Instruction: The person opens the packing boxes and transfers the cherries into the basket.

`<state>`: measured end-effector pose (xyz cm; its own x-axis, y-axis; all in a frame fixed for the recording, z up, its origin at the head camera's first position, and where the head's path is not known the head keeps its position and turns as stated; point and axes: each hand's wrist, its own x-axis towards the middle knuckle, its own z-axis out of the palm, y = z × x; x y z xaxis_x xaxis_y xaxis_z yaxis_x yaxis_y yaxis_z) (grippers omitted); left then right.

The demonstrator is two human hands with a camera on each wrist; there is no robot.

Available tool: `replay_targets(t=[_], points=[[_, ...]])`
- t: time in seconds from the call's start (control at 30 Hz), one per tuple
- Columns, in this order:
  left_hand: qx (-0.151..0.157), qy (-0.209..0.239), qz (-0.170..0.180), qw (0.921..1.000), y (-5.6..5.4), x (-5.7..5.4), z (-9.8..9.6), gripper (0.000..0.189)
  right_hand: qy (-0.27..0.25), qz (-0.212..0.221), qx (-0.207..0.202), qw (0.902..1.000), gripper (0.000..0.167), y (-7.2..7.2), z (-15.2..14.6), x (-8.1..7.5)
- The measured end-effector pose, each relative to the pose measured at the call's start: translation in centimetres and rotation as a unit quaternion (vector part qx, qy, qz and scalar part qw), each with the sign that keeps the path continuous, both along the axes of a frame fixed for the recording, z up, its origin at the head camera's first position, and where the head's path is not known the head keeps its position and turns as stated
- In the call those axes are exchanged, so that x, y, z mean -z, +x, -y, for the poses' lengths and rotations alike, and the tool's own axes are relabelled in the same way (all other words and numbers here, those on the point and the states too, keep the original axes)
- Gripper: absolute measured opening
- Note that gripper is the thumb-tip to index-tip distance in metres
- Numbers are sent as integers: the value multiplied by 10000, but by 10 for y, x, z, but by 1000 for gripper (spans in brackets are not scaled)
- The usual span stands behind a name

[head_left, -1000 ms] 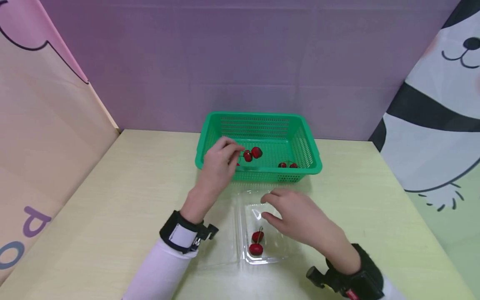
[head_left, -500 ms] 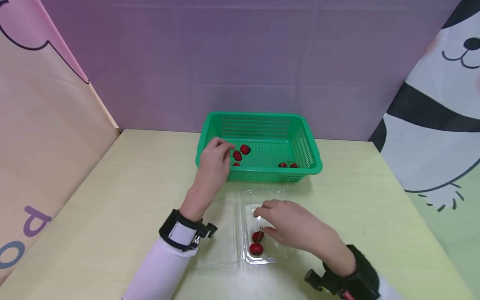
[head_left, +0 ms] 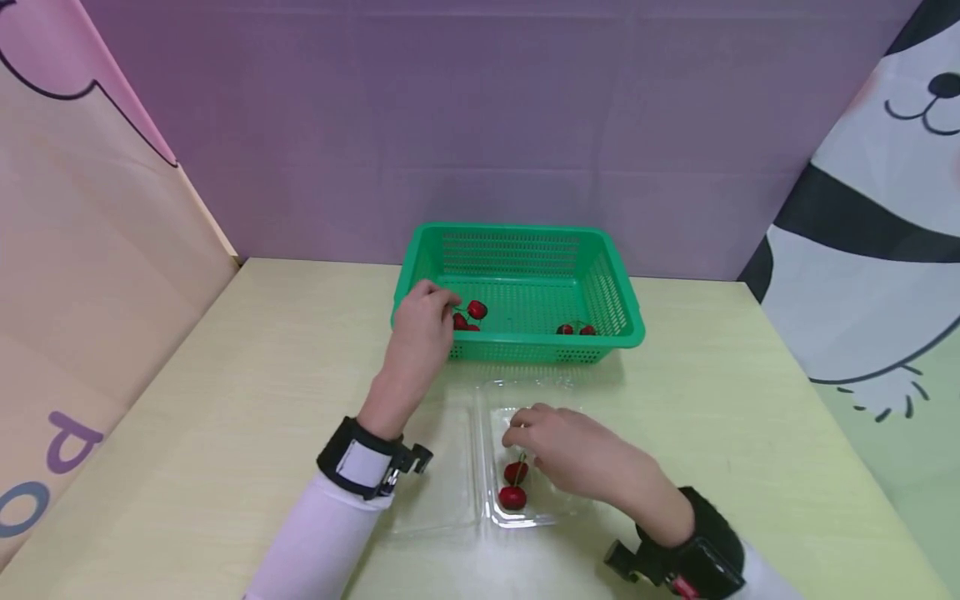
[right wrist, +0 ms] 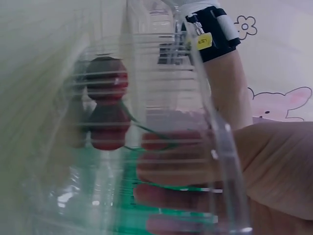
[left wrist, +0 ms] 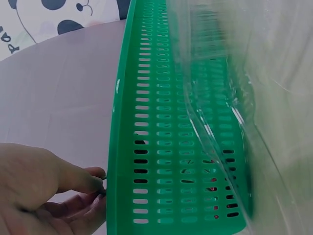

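At the front left of the green basket (head_left: 618, 342), my left hand (head_left: 422, 325) pinches a thin green stem between thumb and fingertips. Red cherries (head_left: 477, 310) are beside and below these fingertips, partly behind the basket's front rim. In the left wrist view the left hand (left wrist: 54, 191) shows at the basket's edge with the stem end at its fingertips. Over the clear plastic box (head_left: 486, 508) my right hand (head_left: 573, 446) reaches down, its fingers around the stem of two cherries (head_left: 513, 498) lying inside. In the right wrist view, right-hand fingers (right wrist: 171, 169) look fairly straight near the joined stems.
Two more cherries (head_left: 587, 331) lie at the basket's front right. The box's clear lid (head_left: 435, 492) lies folded open to the left on the wooden table (head_left: 750, 433). A purple backdrop (head_left: 487, 108) stands behind the basket.
My left hand has shifted left and slightly lower, its cherries with it, now down by the basket's front. My right hand has lowered and moved left to the stem of the boxed cherries.
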<state>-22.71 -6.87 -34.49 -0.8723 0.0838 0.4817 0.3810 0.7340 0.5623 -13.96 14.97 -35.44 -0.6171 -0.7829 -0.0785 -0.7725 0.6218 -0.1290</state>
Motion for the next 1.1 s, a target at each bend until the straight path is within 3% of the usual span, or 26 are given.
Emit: replay_targets(t=[0.5, 1.1], points=[[-133, -311, 468, 9983, -4, 4, 4, 21, -17, 616, 336, 9975, 20, -1, 6, 9], [-161, -321, 553, 9978, -4, 7, 5, 22, -33, 731, 211, 9971, 19, -3, 7, 16]])
